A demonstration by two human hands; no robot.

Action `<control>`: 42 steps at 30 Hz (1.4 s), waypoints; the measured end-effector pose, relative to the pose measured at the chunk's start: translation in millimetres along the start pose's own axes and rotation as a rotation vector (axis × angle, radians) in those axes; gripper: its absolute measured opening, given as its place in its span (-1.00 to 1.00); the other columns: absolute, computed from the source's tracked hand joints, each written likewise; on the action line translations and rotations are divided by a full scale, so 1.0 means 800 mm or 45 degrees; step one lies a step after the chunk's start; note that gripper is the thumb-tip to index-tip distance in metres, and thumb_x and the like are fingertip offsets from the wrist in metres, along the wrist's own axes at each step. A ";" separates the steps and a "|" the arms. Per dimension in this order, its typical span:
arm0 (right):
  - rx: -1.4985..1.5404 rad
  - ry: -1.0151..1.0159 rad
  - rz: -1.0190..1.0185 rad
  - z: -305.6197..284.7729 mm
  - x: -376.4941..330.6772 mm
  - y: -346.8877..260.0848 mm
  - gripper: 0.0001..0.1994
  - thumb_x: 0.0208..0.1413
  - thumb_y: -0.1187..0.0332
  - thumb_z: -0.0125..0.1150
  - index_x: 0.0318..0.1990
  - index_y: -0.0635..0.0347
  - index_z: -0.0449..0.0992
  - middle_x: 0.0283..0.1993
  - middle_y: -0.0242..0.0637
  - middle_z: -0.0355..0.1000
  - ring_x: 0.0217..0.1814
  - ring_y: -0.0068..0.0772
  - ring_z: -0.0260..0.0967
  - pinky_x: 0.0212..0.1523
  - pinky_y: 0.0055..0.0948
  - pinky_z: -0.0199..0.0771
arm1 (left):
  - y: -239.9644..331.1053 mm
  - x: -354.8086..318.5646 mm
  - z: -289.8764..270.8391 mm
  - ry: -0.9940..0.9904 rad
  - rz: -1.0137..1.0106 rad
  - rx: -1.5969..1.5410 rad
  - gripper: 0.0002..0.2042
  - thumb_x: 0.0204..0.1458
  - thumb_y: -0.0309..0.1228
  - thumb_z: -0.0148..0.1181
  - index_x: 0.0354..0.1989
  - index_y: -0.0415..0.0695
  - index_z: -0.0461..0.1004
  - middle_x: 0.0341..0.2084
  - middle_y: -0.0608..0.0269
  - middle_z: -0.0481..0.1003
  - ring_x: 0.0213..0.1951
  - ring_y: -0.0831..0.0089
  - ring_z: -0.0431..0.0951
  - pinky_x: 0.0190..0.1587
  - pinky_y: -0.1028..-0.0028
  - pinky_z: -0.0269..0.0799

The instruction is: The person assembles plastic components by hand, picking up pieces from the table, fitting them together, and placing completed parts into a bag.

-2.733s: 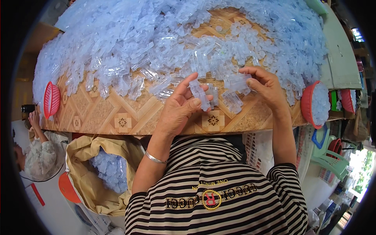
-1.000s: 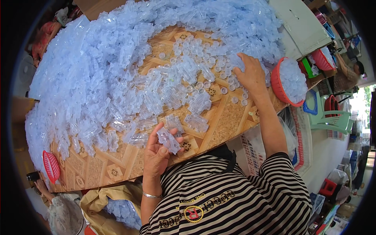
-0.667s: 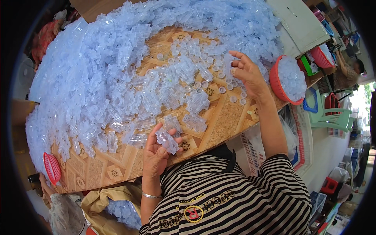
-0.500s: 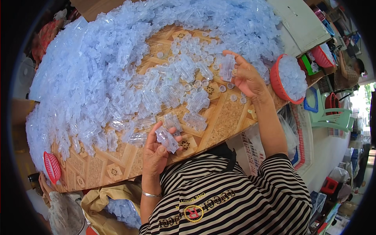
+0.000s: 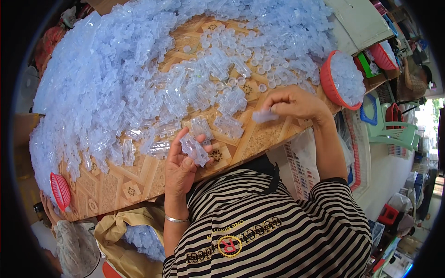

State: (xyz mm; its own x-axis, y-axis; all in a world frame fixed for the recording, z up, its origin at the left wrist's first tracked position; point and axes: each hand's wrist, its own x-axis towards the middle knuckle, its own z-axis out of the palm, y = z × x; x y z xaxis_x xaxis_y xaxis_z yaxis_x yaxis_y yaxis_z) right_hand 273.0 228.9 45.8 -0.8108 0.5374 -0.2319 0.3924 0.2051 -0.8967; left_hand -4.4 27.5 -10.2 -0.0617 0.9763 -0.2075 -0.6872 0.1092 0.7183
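Observation:
My left hand is closed on a clear plastic piece, a flat shape with notched edges, over the table's near edge. To the right, my right hand pinches another clear plastic part between thumb and fingers, low over the tabletop. Motion blurs that second part a little. Several similar pieces lie loose between and beyond my hands. Small round clear caps are scattered past them, farther back on the wood-patterned surface.
A huge heap of clear plastic pieces covers the left and back of the table. At right stands a red basket full of round caps. A small red basket sits by the left edge, near another person's hand. Below is an open sack.
My right hand has come nearer and lower with its plastic part, turning palm down. My left hand keeps its piece almost in place. The whole view has shifted slightly.

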 end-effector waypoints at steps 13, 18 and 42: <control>-0.842 0.308 -0.079 0.051 -0.005 -0.008 -0.44 -0.12 0.23 0.27 0.11 0.13 0.37 0.12 -0.08 0.30 0.21 -0.02 0.18 0.18 -0.19 0.20 | 0.002 -0.001 0.026 -0.065 -0.063 0.056 -0.26 -0.01 -0.32 0.30 0.32 -0.11 0.01 0.09 -0.09 0.30 0.03 0.12 0.46 -0.02 0.18 0.51; -0.947 0.524 -0.135 0.081 -0.016 0.007 -0.37 -0.15 0.25 0.27 0.14 0.22 0.28 0.14 -0.07 0.25 0.16 0.01 0.19 0.15 -0.18 0.25 | 0.006 -0.002 0.033 -0.067 -0.100 0.026 -0.26 -0.02 -0.32 0.30 0.31 -0.11 0.02 0.09 -0.07 0.31 0.03 0.13 0.46 -0.01 0.16 0.50; -0.342 0.173 -0.673 0.136 0.024 -0.083 -0.25 -0.29 0.25 0.46 0.17 0.19 0.32 0.22 -0.12 0.28 0.23 -0.07 0.24 0.19 -0.19 0.20 | 0.021 -0.007 0.036 -0.176 -0.165 -0.054 -0.30 0.02 -0.33 0.28 0.33 -0.10 0.06 -0.01 0.20 0.36 -0.02 0.47 0.40 -0.03 0.45 0.42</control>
State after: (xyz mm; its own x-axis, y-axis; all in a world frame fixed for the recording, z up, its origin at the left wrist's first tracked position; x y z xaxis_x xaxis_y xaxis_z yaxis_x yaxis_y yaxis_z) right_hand 184.5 136.4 59.5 -0.8699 0.4026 0.2848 0.0620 0.6623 -0.7467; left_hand 5.3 29.5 22.2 0.1273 0.9713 -0.2007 -0.7129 0.2303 0.6623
